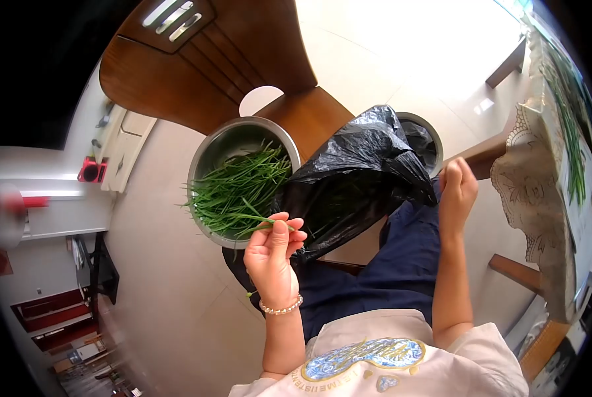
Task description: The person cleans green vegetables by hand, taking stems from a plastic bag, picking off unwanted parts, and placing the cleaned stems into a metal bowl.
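Observation:
My left hand [274, 250], with a beaded bracelet at the wrist, pinches the end of a few thin green chives [255, 220] between thumb and fingers. It is at the near rim of a metal bowl [200, 155], which holds a heap of cut chives [239, 188]. Beside it a black plastic bag [368, 149] lies open toward me, with dark greens faintly visible inside. My right hand [458, 185] is closed in a fist above my right thigh, to the right of the bag. Whatever is inside that fist is hidden.
The bowl sits on a wooden chair [319, 109]. Behind the bag stands a lined bin [433, 142] on the tiled floor. At right, a table with a lace-edged cloth [517, 169] carries more long green stalks [569, 135]. A cabinet [127, 142] stands at left.

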### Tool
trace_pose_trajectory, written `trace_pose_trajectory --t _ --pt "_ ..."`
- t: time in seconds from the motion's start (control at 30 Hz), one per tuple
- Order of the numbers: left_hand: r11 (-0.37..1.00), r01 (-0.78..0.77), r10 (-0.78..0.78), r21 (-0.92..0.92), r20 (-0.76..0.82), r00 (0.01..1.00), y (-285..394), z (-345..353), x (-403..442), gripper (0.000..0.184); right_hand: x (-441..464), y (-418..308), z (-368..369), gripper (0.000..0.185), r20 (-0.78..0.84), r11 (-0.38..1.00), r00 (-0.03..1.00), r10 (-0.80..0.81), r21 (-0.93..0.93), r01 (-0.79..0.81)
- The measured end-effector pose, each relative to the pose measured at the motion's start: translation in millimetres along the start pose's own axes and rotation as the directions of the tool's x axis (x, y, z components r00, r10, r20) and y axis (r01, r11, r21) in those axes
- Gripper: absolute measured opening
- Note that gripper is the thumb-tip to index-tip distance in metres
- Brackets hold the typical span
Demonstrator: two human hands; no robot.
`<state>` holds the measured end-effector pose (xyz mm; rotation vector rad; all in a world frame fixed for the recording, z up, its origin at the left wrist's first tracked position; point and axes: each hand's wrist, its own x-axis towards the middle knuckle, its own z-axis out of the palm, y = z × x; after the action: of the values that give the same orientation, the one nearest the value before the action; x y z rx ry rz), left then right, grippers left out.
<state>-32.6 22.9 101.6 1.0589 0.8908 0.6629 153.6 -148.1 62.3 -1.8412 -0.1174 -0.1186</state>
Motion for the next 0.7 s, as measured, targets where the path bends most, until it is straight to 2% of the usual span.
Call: trace_pose_trajectory --t 0.07,0.1,0.17,0.27,0.3,0.4,0.43,0.5,0.53,0.57,0.6,0.67,0.7 --pt "1.0 -0.004 0.003 0.017 0.007 1.0 1 5 1 0.022 26 19 -4 0.023 0.044 0.903 0.999 -0.017 -0.428 0.034" --pt "1.0 0.003 -0.003 0.02 0.003 1.0 3 8 2 0.022 32 26 -1 0.023 0.04 0.904 0.999 -0.018 -0.427 0.034" --pt "0.999 0.011 -0.011 0.03 0.0 1.0 6 11 2 0.023 38 37 3 0.017 0.133 0.817 0.989 0.059 -0.576 0.029" --pt "0.998 -0.059 0.06 0.017 -0.024 0.998 6 6 4 0.023 40 36 4 0.019 0.081 0.749 0.99 0.119 -0.662 -0.035" --pt "0.997 -0.081 0.082 0.016 -0.037 0.996 7 3 5 0.023 39 34 5 0.019 0.075 0.755 0.99 0.119 -0.655 -0.041" --pt "0.994 -0.113 0.112 -0.002 -0.084 0.99 13 -12 15 0.022 28 23 3 0.016 -0.008 0.85 0.998 -0.059 -0.525 0.046" --pt "0.99 -0.136 0.138 0.021 -0.102 0.985 16 -18 21 0.023 24 17 2 0.016 -0.019 0.852 0.998 -0.055 -0.522 0.037" --pt "0.988 -0.152 0.152 0.008 -0.145 0.978 23 -30 35 0.021 12 4 2 0.013 0.006 0.94 0.991 -0.135 -0.316 0.13" --pt "0.988 -0.154 0.153 0.007 -0.151 0.977 28 -34 42 0.022 7 1 2 0.013 -0.006 0.941 0.991 -0.137 -0.314 0.128" --pt "0.991 -0.125 0.129 0.04 -0.132 0.983 30 -42 52 0.029 -1 0 2 0.012 0.063 0.965 0.991 -0.12 -0.225 0.131" --pt "0.99 -0.136 0.14 0.038 -0.124 0.982 30 -45 56 0.029 -7 -1 4 0.012 0.131 0.983 0.985 -0.116 -0.13 0.133" --pt "0.986 0.118 -0.11 -0.117 0.075 0.991 33 -44 65 0.047 -20 10 12 0.011 0.254 0.966 0.936 -0.244 -0.02 0.257" --pt "0.986 0.14 -0.136 -0.095 0.052 0.989 33 -37 59 0.064 -25 9 14 0.011 0.315 0.955 0.912 -0.264 -0.05 0.294"
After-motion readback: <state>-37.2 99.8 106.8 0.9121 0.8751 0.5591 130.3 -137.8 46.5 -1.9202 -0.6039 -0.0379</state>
